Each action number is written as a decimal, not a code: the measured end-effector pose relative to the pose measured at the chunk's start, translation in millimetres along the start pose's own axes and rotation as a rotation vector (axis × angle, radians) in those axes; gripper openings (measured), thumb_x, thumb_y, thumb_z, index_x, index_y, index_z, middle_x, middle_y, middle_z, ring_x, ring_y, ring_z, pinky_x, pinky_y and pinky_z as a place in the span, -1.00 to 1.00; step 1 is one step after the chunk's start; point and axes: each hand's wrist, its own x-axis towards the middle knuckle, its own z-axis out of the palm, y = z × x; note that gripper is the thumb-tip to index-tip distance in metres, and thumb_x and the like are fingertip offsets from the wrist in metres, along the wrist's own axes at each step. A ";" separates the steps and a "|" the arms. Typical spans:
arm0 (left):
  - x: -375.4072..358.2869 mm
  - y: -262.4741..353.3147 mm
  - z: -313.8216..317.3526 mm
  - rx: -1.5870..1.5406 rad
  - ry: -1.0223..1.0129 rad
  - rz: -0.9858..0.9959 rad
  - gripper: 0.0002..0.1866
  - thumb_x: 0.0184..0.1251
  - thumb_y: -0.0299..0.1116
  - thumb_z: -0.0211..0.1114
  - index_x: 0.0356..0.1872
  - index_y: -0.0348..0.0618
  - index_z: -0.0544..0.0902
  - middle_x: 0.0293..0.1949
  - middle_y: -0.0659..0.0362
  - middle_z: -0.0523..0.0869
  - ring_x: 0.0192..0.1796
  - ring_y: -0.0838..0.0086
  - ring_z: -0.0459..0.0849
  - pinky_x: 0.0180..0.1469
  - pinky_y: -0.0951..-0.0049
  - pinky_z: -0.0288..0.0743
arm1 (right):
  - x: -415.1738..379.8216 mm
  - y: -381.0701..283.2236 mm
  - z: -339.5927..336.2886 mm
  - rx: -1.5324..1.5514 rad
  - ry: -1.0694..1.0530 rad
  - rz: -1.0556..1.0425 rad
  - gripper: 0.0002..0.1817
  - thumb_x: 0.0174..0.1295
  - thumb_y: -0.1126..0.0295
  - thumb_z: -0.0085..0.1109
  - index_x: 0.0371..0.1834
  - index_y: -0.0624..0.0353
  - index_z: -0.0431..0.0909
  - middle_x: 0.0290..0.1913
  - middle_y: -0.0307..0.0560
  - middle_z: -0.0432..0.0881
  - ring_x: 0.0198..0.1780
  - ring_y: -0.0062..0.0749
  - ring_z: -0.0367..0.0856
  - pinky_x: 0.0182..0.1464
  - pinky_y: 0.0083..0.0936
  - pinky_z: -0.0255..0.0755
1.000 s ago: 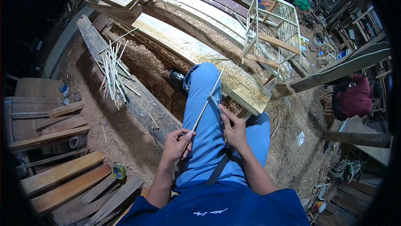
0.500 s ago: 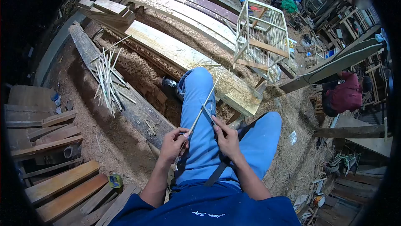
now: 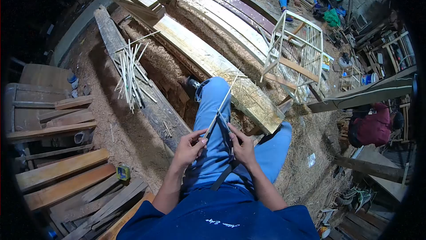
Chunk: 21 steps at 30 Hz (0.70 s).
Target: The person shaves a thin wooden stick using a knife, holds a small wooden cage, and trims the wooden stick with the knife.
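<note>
A thin bamboo stick is pinched in my left hand and slants up and to the right above my knee. My right hand is closed around the handle of a knife. The blade points up and to the left, and its tip end meets the stick, crossing it just above my hands. Most of the knife handle is hidden by my fingers. To the left, a loose pile of similar bamboo sticks lies across a weathered grey plank.
A pale wooden beam runs diagonally past my knee, with shavings at its near end. A slatted cage stands to its right. A yellow tape measure lies by stacked boards. Two other people sit farther off. Sawdust covers the ground.
The view has shifted, so the surroundings sit further right. My left hand has moved closer to the knife on the stick, and the blade still touches the stick.
</note>
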 end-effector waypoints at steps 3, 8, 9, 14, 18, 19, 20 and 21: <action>3.7 8.2 6.2 0.059 0.035 -0.028 -0.62 0.40 -0.43 0.36 0.20 -0.29 0.65 -0.43 0.23 0.72 -0.56 0.75 0.46 -0.54 0.67 0.30 | 3.8 -18.6 -12.4 0.077 -0.091 0.176 -0.64 0.44 0.37 0.15 0.27 0.10 0.61 0.09 0.20 0.72 0.14 -0.18 0.73 0.16 -0.40 0.53; 12.4 32.7 10.4 0.249 0.059 0.015 -0.68 0.36 -0.41 0.42 0.09 -0.28 0.73 -0.38 0.15 0.79 -0.46 0.72 0.58 -0.45 0.66 0.41 | 12.4 -27.0 -25.9 0.059 -0.055 0.168 -0.64 0.45 0.36 0.14 0.28 0.12 0.60 0.13 0.14 0.71 0.16 -0.24 0.71 0.18 -0.41 0.52; 16.3 41.0 10.5 0.269 0.046 0.093 -0.70 0.36 -0.41 0.42 0.07 -0.28 0.75 -0.38 0.14 0.80 -0.43 0.69 0.61 -0.40 0.64 0.46 | 14.4 -30.9 -29.3 0.063 -0.037 0.169 -0.64 0.45 0.36 0.14 0.28 0.12 0.60 0.13 0.14 0.71 0.16 -0.24 0.71 0.18 -0.41 0.52; 24.0 69.6 13.1 0.255 0.016 0.211 -0.74 0.38 -0.41 0.40 0.02 -0.30 0.77 -0.39 0.18 0.78 -0.36 0.63 0.66 -0.29 0.59 0.52 | 24.3 -43.5 -36.4 0.121 0.014 0.131 -0.59 0.52 0.33 0.10 0.39 0.08 0.53 -0.42 -0.38 0.49 -0.40 -0.71 0.34 -0.33 -0.65 0.33; 30.7 85.9 15.5 0.263 0.023 0.275 -0.75 0.41 -0.37 0.39 0.01 -0.28 0.78 -0.43 0.25 0.73 -0.44 0.71 0.55 -0.43 0.64 0.36 | 29.8 -56.5 -39.6 0.188 0.002 0.210 -0.59 0.53 0.34 0.08 0.41 0.07 0.51 -0.44 -0.39 0.46 -0.41 -0.72 0.35 -0.33 -0.67 0.32; 33.5 85.9 12.4 0.265 0.019 0.278 -0.75 0.41 -0.37 0.39 0.01 -0.28 0.78 -0.43 0.25 0.73 -0.44 0.71 0.55 -0.43 0.64 0.36 | 32.4 -58.6 -39.1 0.190 0.005 0.202 -0.58 0.53 0.34 0.08 0.41 0.06 0.50 -0.44 -0.39 0.46 -0.41 -0.72 0.35 -0.33 -0.67 0.32; 35.3 86.0 9.4 0.257 0.005 0.253 -0.74 0.41 -0.36 0.39 0.02 -0.27 0.77 -0.44 0.26 0.72 -0.47 0.72 0.52 -0.47 0.64 0.32 | 34.8 -59.5 -37.3 0.191 0.011 0.201 -0.58 0.53 0.34 0.08 0.41 0.06 0.50 -0.44 -0.39 0.46 -0.41 -0.72 0.35 -0.33 -0.67 0.32; 36.3 91.5 9.6 0.248 -0.009 0.227 -0.73 0.41 -0.36 0.40 0.03 -0.27 0.76 -0.45 0.27 0.71 -0.49 0.73 0.50 -0.50 0.64 0.28 | 37.0 -59.6 -35.1 0.223 0.022 0.211 -0.58 0.53 0.34 0.08 0.42 0.07 0.50 -0.43 -0.38 0.46 -0.41 -0.71 0.36 -0.32 -0.67 0.33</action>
